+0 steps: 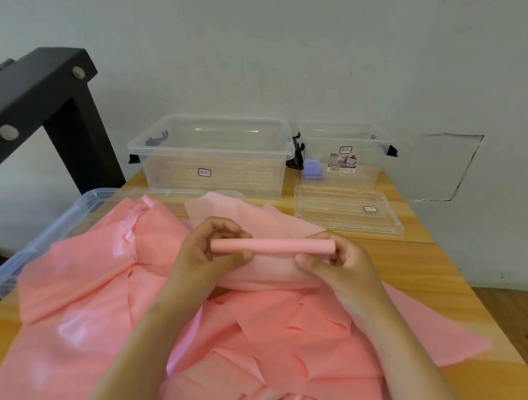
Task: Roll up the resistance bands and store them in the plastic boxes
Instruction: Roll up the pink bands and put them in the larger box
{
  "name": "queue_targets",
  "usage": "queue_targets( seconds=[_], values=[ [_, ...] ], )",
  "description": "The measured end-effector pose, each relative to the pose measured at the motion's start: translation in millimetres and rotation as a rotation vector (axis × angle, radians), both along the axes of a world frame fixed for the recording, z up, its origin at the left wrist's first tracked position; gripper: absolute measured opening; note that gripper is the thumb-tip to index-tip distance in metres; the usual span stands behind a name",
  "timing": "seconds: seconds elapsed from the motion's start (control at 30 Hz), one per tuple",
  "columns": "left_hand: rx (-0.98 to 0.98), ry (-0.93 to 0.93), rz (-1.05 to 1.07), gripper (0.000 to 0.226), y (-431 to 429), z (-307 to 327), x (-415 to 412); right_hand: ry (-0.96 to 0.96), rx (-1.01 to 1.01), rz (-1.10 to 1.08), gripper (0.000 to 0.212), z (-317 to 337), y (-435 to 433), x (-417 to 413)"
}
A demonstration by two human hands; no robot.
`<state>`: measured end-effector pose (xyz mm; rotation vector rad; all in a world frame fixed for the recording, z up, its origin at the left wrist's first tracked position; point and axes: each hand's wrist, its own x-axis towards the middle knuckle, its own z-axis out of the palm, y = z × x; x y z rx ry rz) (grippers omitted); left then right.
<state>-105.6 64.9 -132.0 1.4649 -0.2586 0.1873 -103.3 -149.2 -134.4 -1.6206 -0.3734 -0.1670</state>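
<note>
Pink resistance band (273, 245), tight slim roll, loose tail trailing below

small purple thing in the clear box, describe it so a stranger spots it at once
At the far end of the light wooden table, right of the large clear plastic box, stands a smaller clear plastic box. In its left end lies the small purple item, the only purple thing among clear plastic and pink resistance bands.

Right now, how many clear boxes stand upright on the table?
2: a large box back centre, a small box right of it. A bluish container at left, half under the bands, may be a third.
</note>
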Motion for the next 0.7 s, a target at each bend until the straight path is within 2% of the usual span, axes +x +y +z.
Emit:
queue_targets(
  seconds=[0.13,0.23,0.3,0.4,0.5,0.6,0.7],
  values=[
    [0.052,-0.018,0.066,0.027,0.9,-1.8,2.0,0.038,0.035,-0.005,0.016,0.0,-0.5,0.5],
    [0.042,0.042,0.057,0.026,1.3,-1.3,-0.2,0.019,0.023,-0.055,0.014,-1.2,0.0,0.9],
    [0.126,0.119,0.045,0.018,-0.1,-0.7,-3.8,0.017,0.052,-0.066,0.013,-0.6,-0.5,1.2],
    [0.245,0.107,0.070,0.009,0.7,-2.4,-3.1,0.010,0.020,-0.062,0.020,-0.7,-0.8,1.5],
    [0.142,0.088,0.037,0.019,0.0,-0.4,-2.2,0.053,0.038,-0.032,0.020,-2.6,0.7,1.1],
    [0.011,0.071,0.029,0.031,0.4,0.5,-1.0,0.071,0.047,-0.038,0.010,-2.7,1.3,1.3],
    [0.059,0.098,0.047,0.031,0.6,0.0,-2.3,0.034,0.078,-0.058,0.013,-0.4,2.1,0.7]
  ],
)
